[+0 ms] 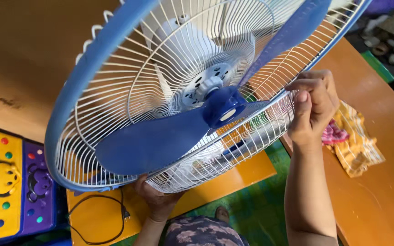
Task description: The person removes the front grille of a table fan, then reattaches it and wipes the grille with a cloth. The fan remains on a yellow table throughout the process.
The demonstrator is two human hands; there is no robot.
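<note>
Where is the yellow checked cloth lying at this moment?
In the head view, the yellow checked cloth lies on the orange table at the right, just beside the right hand gripping the fan guard.

Bright, even daylight, soft shadows; the fan guard (115,91) bows near the frame's edges (wide lens), upper right slightly soft.

A home floor: green mat (256,214), toy-patterned foam tiles (12,187), low wooden table (379,191).

fan guard (115,68) top cut off | left hand (158,200) fingers hidden behind guard
</note>
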